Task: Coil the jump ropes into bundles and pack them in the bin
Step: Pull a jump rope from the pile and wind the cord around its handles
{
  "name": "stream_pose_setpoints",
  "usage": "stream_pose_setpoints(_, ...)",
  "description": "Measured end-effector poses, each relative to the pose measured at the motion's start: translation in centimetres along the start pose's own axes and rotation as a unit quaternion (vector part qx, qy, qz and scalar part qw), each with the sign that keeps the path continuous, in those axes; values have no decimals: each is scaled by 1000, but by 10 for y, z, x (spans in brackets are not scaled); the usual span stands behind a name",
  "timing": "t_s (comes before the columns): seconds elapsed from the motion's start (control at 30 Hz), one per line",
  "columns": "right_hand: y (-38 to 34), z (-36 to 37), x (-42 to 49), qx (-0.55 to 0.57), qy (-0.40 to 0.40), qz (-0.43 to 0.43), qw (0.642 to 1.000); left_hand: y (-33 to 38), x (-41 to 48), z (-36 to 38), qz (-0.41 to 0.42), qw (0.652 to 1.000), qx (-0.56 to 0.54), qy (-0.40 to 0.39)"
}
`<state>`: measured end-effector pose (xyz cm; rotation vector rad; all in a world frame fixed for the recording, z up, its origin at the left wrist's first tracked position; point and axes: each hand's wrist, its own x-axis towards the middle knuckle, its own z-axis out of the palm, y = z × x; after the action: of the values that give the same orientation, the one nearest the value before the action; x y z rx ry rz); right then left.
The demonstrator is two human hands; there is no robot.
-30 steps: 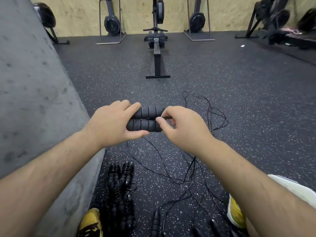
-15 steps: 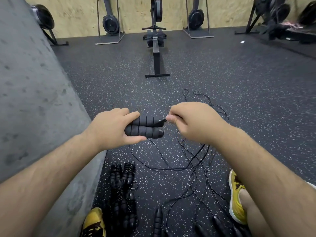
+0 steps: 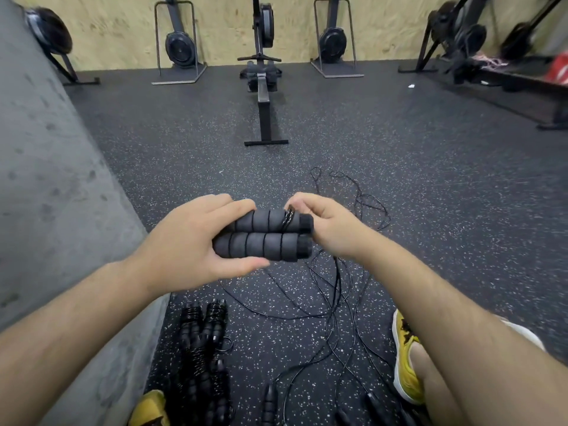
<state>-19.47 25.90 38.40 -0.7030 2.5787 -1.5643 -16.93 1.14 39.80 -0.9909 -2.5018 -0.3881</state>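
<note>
Now left hand (image 3: 187, 244) grips ribbed foam handles (image 3: 264, 239); right hand (image 3: 330, 230) pinches cord (image 3: 288, 218)

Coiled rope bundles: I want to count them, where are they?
The bundles lie on the floor at lower left of the head view, beside the wall, below the left hand and by a yellow shoe.

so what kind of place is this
Most likely a gym: rowing machines line the plywood back wall, the floor is speckled rubber matting, and jump ropes lie on it.

Handles (image 3: 264, 244) between left hand (image 3: 190, 241) and right hand (image 3: 329, 226), rope (image 3: 332, 296) on floor (image 3: 430, 179) beneath.
</note>
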Motion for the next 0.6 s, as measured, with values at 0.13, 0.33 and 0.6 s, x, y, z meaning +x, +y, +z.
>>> stream_pose_setpoints(0.13,-5,43,1,137,10,125,983,-9,11,2,-73,995,21,58)
stream_pose_setpoints(0.33,-13,60,8,-76,-35,107,991,-40,21,17,-160,979,117,41)
stream_pose_setpoints(0.6,-29,38,-3,-250,-146,77,954,-67,4,34,-125,974,183,-52)
